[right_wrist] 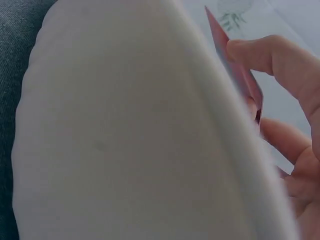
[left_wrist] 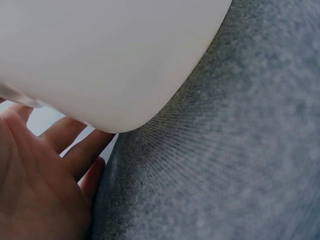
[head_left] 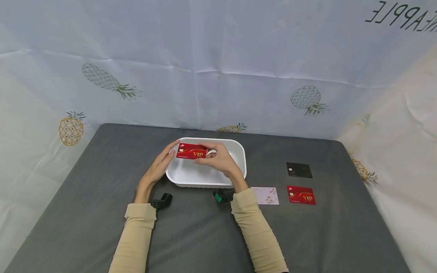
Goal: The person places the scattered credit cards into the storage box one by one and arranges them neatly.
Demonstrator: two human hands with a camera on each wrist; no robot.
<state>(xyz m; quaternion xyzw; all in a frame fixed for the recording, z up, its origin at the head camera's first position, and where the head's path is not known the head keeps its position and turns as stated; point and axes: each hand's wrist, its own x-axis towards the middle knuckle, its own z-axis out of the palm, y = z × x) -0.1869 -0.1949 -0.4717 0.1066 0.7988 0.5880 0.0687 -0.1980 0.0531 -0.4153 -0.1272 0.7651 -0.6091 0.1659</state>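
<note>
A white, rounded rectangular tray [head_left: 240, 155] stands in the middle of the grey table. Over it my right hand [head_left: 209, 154] pinches a red VIP card [head_left: 189, 151] by its right end, face up toward me. In the right wrist view the card [right_wrist: 241, 80] stands edge-on beyond the tray's wall [right_wrist: 125, 140], with my right fingers [right_wrist: 270, 55] on it. My left hand [head_left: 164, 159] lies with straight fingers along the tray's left side, fingertips near the card's left edge. In the left wrist view the left hand's palm [left_wrist: 40, 190] sits beside the tray's outer wall [left_wrist: 110, 55].
Three cards lie flat to the right of the tray: a black one [head_left: 299, 170], a second red VIP card [head_left: 301, 195] and a pale flowered one [head_left: 265, 195]. A grey cloth [head_left: 191, 235] covers the table, and pineapple-print sheets hang behind and at both sides.
</note>
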